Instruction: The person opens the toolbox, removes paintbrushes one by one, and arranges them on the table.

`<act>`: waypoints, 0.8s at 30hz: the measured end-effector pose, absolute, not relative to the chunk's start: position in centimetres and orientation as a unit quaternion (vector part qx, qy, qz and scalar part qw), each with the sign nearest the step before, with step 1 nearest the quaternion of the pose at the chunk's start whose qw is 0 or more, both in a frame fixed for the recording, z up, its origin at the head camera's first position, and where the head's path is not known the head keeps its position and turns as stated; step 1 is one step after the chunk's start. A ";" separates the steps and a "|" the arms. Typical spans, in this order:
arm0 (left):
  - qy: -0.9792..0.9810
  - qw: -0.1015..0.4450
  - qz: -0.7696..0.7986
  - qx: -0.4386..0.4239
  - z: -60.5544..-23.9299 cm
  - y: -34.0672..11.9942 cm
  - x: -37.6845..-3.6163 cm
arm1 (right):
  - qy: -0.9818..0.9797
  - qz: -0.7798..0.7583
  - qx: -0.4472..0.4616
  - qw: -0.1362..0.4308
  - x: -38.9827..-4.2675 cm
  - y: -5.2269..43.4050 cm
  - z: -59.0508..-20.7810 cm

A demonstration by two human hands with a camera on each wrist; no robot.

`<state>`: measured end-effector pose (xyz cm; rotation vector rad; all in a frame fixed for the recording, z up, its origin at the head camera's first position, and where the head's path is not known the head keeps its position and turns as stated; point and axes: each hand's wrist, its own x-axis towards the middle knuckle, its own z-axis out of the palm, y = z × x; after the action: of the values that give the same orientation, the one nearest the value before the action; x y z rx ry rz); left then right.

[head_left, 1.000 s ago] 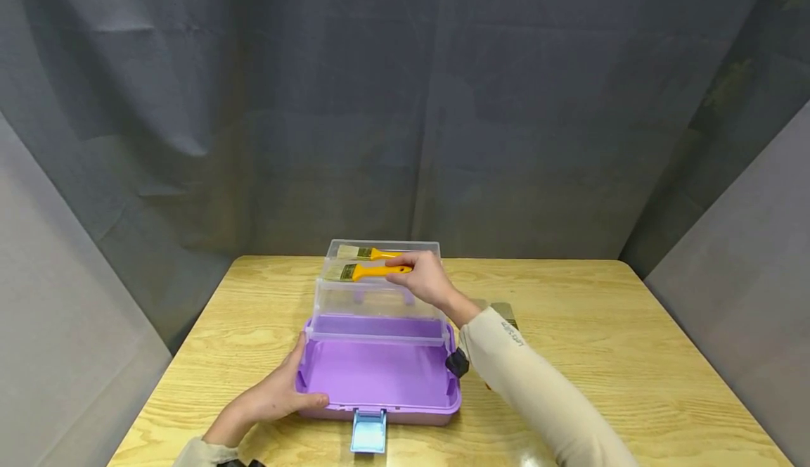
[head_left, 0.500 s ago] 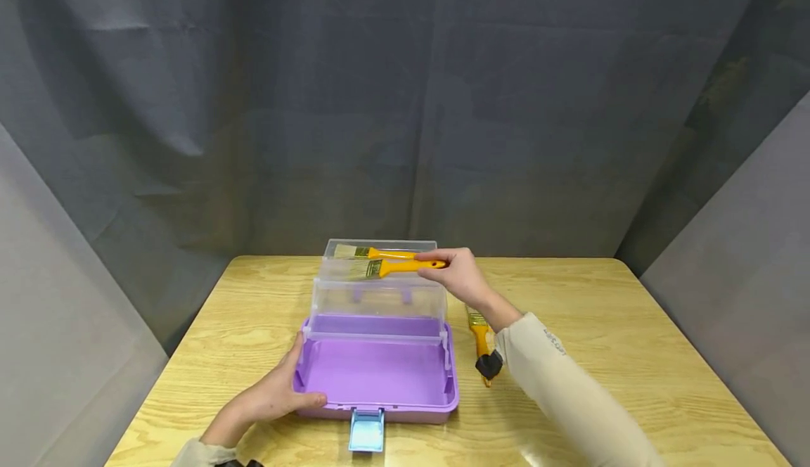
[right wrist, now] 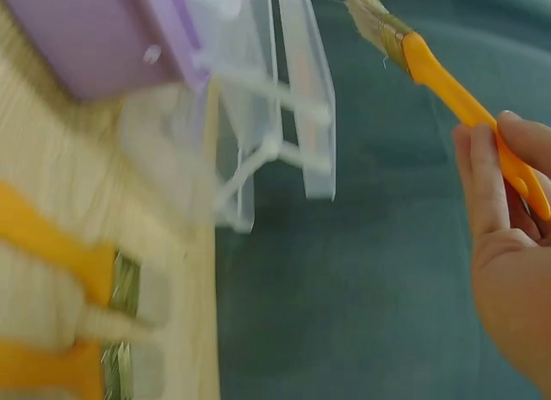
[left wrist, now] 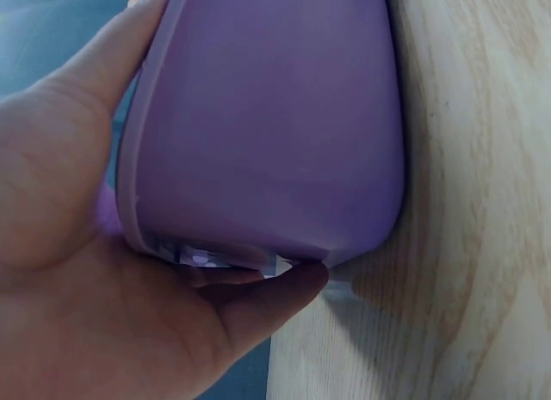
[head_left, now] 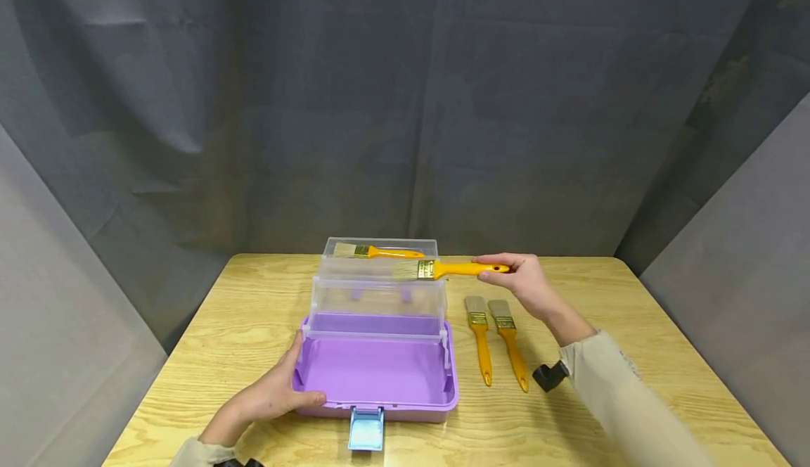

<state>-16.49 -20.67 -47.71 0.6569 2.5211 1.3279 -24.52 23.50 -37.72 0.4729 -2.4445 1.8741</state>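
Observation:
In the head view a purple toolbox (head_left: 373, 372) stands with its clear tiered trays (head_left: 380, 295) raised. My left hand (head_left: 268, 389) grips its left end, digits spread along the side and front; the left wrist view shows the toolbox's wall (left wrist: 267, 125) close up. Between right thumb and fingers I hold a paintbrush (head_left: 468, 269) by its yellow handle's end, bristles pointing left. That right hand (head_left: 528, 284) is right of the trays, above the table. Another paintbrush (head_left: 386, 252) lies in the top tray. The right wrist view shows the held paintbrush (right wrist: 448, 86) off the trays.
Two paintbrushes (head_left: 479, 340) lie side by side on the wooden table (head_left: 620, 354), right of the toolbox, bristles toward the back. A pale blue latch (head_left: 365, 430) hangs down at the toolbox's front. A dark curtain (head_left: 405, 101) hangs behind the table.
My right hand has moved right with the paintbrush, drawing it from over the tray to beyond its right end. The two brushes on the table are now uncovered. The left hand stays put.

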 end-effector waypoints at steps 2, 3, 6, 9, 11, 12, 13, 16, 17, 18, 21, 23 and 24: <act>0.859 0.113 0.448 0.218 -47.7 -20.7 -16.5 | -0.783 0.606 0.141 0.009 -24.4 24.8 -38.2; 0.860 0.115 0.447 0.216 -47.6 -20.7 -16.4 | -0.783 0.607 0.133 0.006 -24.3 25.5 -38.5; 0.860 0.116 0.447 0.216 -47.6 -20.7 -16.4 | -0.770 0.625 0.125 -0.005 -23.9 27.4 -39.2; 0.860 0.114 0.448 0.217 -47.6 -20.7 -16.4 | -0.733 0.669 0.124 -0.023 -23.5 29.3 -39.8; 0.859 0.113 0.450 0.219 -47.7 -20.7 -16.4 | -0.699 0.703 0.127 -0.034 -23.2 30.7 -40.3; 0.858 0.111 0.450 0.221 -47.7 -20.7 -16.4 | -0.685 0.716 0.126 -0.039 -23.1 31.4 -40.5; 0.857 0.111 0.451 0.222 -47.7 -20.7 -16.4 | -0.674 0.726 0.126 -0.044 -23.0 32.0 -40.7; 0.856 0.112 0.452 0.223 -47.6 -20.7 -16.4 | -0.654 0.745 0.117 -0.055 -22.7 34.1 -41.4; 0.856 0.111 0.452 0.223 -47.6 -20.7 -16.4 | -0.648 0.751 0.114 -0.058 -22.6 34.8 -41.7; 0.858 0.111 0.451 0.221 -47.6 -20.7 -16.5 | -0.643 0.755 0.112 -0.061 -22.6 35.5 -41.9; 0.860 0.114 0.449 0.216 -47.6 -20.7 -16.5 | -0.624 0.771 0.109 -0.066 -22.5 37.6 -43.0; 0.859 0.116 0.449 0.215 -47.6 -20.7 -16.5 | -0.610 0.783 0.107 -0.067 -22.4 38.8 -43.6; 0.859 0.118 0.449 0.215 -47.6 -20.7 -16.5 | -0.603 0.788 0.105 -0.067 -22.3 39.3 -43.9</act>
<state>-16.47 -20.72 -47.60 0.6278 2.5134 1.3143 -22.34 39.31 -43.94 0.3456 -1.9794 2.5877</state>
